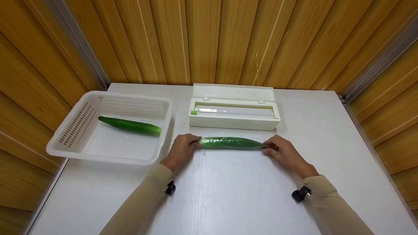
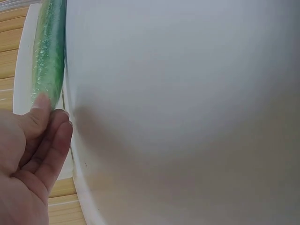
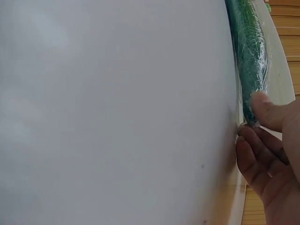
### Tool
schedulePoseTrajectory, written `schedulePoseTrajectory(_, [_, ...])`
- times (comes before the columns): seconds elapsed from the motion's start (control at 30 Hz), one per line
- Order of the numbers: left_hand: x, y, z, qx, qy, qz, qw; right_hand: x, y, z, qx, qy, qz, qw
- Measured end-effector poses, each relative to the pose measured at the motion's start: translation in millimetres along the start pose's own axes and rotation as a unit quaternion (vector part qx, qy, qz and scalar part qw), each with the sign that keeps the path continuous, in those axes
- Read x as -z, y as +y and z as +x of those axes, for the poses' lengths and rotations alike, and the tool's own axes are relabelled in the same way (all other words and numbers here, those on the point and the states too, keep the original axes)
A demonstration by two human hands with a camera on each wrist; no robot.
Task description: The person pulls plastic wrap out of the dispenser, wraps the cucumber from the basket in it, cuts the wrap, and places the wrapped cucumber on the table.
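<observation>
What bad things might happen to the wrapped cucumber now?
The left hand and right hand pinch only the ends of the wrapped cucumber, so the thin film there might tear or come loose. It lies on the smooth table, so it might roll. The wrap box sits close behind and its lid is open, so a knuckle might bump it.

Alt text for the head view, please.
Two hands, left hand and right hand, pinch the ends of a film-wrapped cucumber on a white table. Behind it sits an open cling-film dispenser; a basket holds a bare cucumber.
</observation>
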State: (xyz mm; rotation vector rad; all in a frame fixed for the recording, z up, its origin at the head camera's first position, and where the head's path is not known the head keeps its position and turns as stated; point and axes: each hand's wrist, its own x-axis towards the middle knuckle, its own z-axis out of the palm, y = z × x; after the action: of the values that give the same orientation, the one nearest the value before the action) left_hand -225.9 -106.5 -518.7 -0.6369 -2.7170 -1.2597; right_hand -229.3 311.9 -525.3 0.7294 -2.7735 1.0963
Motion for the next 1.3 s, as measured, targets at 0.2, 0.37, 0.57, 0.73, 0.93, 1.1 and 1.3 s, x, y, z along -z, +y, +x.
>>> schedulePoseTrajectory(0.2, [-0.5, 0.3, -0.7, -0.005, 0.000, 0.004, 1.0000, -0.9, -1.4, 1.0, -0.008, 0.018, 0.001, 1.000])
schedulePoseTrajectory(0.37, [-1.5, 0.1, -0.6, -0.004, 0.004, -0.006, 1.0000, 0.0, -2.6, 0.6, -0.026, 0.020, 0.003, 0.999])
schedulePoseTrajectory(0.57, [-1.8, -0.8, -0.5, -0.003, 0.017, -0.023, 0.9996, 1.6, -3.0, 0.2, -0.014, 0.026, -0.004, 1.000])
schedulePoseTrajectory(0.73, [-1.7, 0.1, -0.4, -0.010, 0.037, -0.038, 0.9985, 1.9, -2.5, 0.6, -0.017, 0.023, -0.015, 1.000])
schedulePoseTrajectory(0.93, [-2.5, 2.6, -1.1, -0.020, 0.038, -0.050, 0.9978, 4.5, -0.1, -0.7, -0.026, 0.018, -0.017, 0.999])
schedulePoseTrajectory(1.1, [-4.3, 3.6, -1.9, -0.019, 0.024, -0.061, 0.9977, 5.5, 1.7, -2.4, -0.037, 0.014, -0.013, 0.999])
schedulePoseTrajectory(1.3, [-5.2, 3.1, -2.2, -0.031, 0.023, -0.047, 0.9981, 5.3, 2.5, -2.4, -0.042, 0.014, -0.013, 0.999])
